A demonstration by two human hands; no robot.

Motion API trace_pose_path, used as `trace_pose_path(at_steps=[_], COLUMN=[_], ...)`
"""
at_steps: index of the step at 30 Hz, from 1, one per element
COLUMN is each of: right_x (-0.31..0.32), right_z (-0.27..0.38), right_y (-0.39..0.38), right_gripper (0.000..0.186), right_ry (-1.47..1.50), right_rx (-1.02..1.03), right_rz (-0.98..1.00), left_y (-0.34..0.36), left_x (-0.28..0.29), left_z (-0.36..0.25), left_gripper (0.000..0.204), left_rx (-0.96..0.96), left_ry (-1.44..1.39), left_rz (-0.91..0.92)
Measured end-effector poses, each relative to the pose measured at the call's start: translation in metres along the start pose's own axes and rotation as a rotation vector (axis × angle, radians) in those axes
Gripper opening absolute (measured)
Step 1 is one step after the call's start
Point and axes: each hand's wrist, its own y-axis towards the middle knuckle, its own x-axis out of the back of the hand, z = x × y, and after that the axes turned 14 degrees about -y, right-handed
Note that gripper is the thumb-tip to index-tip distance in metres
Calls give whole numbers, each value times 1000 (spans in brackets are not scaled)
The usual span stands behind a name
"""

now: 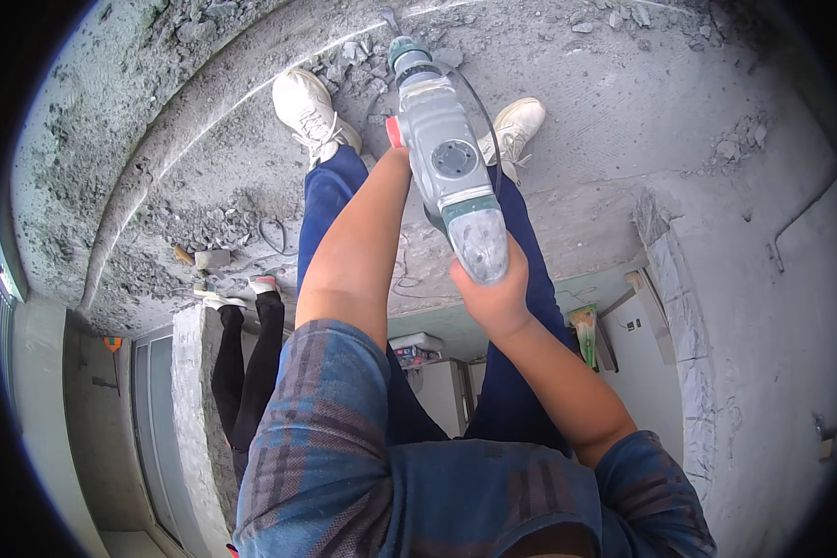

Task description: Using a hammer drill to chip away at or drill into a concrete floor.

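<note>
A grey and green rotary hammer (445, 139) runs from in front of my body toward the floor, its bit (388, 17) pointing away at the top, by the rubble. My right hand (495, 296) is closed round its rear handle, partly covered by the pale end of the housing. My left forearm (355, 237) reaches up to the tool's left side, beside a red part (394, 131). The tool body hides my left hand and its fingers. A black cable (479, 100) loops along the tool's right side.
Broken concrete (353, 58) lies around my white shoes (307, 107). A pale curved line (172, 166) crosses the rough floor. At left, another person's black-clad legs (242, 363) are near a small block (212, 259) and a loose cable (274, 237). A broken wall edge (684, 325) stands at right.
</note>
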Motion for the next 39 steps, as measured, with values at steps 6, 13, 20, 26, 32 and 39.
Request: trace_pose_path(at_steps=[6, 13, 20, 26, 32, 39], right_x=[10, 33, 57, 65, 54, -3], right_z=[-19, 11, 15, -8, 10, 69], right_y=[-9, 10, 51, 35, 29, 73], right_gripper=[27, 28, 27, 20, 18, 32], right_ry=[295, 236, 113, 141, 314, -23], right_rx=[-130, 46, 18, -93, -81, 11], right_rz=[43, -8, 4, 121, 110, 198], left_y=[-10, 20, 27, 25, -6, -16], left_x=[10, -40, -105, -36, -47, 12], left_z=[-7, -45, -25, 21, -12, -79], left_gripper=[29, 28, 29, 30, 33, 42], left_rx=[-310, -517, -182, -91, -118, -191], left_ry=[969, 862, -267, 6, 49, -627], left_rz=[199, 139, -125, -185, -279, -56])
